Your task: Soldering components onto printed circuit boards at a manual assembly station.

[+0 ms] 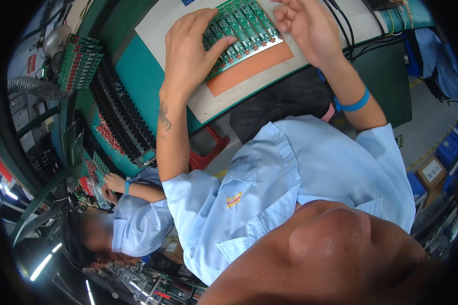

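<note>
A green circuit board panel (247, 30), made up of several narrow boards side by side, lies on an orange-brown sheet (252, 68). My left hand (188, 48) holds the panel's left end, its thumb across the top and its fingers toward the far edge. Just off the panel's right edge, my right hand (314, 35) is raised with its fingers curled in. The picture's top edge cuts off some of those fingertips, so what they may pinch is hidden. A blue strap (354, 103) circles my right wrist.
Under the sheet is a whitish mat (206, 109). To the left run black rails (119, 104), with red parts (108, 134) beside them and stacked green boards (80, 63). A co-worker (142, 223) works there. Black cables (348, 25) lie at right; a red stool (208, 147) stands below.
</note>
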`<state>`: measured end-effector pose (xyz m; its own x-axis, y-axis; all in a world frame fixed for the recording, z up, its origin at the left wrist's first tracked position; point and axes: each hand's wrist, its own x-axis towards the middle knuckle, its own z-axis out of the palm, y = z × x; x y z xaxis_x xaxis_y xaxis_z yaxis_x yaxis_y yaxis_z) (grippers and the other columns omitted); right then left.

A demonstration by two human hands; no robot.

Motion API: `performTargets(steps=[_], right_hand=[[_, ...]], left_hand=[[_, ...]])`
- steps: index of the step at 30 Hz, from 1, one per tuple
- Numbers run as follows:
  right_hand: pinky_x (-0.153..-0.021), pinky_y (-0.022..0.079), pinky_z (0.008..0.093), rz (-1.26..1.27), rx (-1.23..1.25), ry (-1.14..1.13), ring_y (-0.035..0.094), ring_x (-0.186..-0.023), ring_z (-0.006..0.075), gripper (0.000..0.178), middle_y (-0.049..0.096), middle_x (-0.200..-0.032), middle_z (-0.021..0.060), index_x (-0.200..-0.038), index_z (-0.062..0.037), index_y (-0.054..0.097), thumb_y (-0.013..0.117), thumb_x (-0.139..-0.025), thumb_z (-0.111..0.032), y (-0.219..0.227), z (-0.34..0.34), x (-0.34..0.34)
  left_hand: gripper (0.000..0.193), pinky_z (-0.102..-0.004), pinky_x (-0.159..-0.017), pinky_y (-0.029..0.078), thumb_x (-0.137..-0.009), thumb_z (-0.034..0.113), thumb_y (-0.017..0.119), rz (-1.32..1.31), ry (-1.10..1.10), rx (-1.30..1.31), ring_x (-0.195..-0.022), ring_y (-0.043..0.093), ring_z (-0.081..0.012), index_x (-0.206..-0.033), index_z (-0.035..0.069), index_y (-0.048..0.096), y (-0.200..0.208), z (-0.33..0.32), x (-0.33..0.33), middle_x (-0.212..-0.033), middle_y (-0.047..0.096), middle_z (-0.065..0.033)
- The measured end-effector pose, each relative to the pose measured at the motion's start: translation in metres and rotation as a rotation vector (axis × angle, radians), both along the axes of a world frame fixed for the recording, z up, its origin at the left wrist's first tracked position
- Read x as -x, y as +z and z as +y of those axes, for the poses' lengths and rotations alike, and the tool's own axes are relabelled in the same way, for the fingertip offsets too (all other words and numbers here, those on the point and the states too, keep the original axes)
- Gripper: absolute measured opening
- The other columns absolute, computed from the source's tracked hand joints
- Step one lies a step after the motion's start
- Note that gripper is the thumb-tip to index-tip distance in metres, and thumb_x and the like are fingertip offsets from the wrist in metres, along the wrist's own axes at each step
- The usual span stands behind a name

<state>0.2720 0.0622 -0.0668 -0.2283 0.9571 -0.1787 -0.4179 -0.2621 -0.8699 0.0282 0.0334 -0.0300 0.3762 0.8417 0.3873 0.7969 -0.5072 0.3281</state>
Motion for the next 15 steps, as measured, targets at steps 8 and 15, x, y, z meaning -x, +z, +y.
performTargets(steps=[8,15], right_hand=[[-0.072,0.051,0.0244,0.332,0.145,-0.43,0.063,-0.088,0.0145,0.039,0.066,-0.116,0.0102,-0.14,-0.001,0.054,0.052,-0.111,-0.028,0.005,0.014,0.007],[-0.075,0.052,0.025,-0.229,-0.506,-0.338,0.064,-0.09,0.0168,0.05,0.066,-0.123,0.0095,-0.15,0.0003,0.044,0.059,-0.108,-0.023,-0.019,-0.002,-0.064]], left_hand=[[0.052,-0.0428,-0.101,0.048,-0.085,0.028,0.08,-0.125,-0.049,0.137,-0.109,0.064,-0.0357,-0.125,-0.002,0.067,0.011,0.022,-0.05,-0.123,0.069,-0.0178],[0.054,-0.0436,-0.107,0.045,-0.085,0.028,0.078,-0.007,-0.006,0.217,-0.121,0.06,-0.0355,-0.129,-0.001,0.064,0.013,0.02,-0.049,-0.133,0.065,-0.0188]])
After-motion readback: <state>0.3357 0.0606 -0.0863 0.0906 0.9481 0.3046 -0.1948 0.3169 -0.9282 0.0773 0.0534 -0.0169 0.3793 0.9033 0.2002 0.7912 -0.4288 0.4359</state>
